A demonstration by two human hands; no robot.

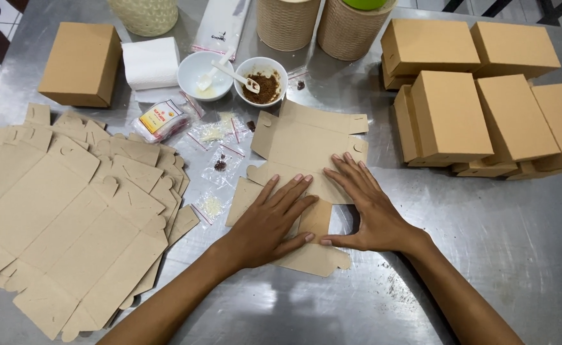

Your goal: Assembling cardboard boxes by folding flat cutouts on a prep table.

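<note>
A flat brown cardboard box blank (306,144) lies on the steel table (498,243) in front of me. My left hand (269,220) presses flat on its near-left part, fingers spread. Beside it, my right hand (365,204) also lies flat on the blank, with the thumb stretched toward the left hand. Both palms face down and neither hand grips anything.
A fanned stack of unfolded blanks (70,211) covers the left. Several folded brown boxes (479,108) stand at the right, one more (81,64) far left. Two white bowls (230,76), small clear sachets (220,160), a paper towel stack (151,62) and woven containers (319,22) sit behind.
</note>
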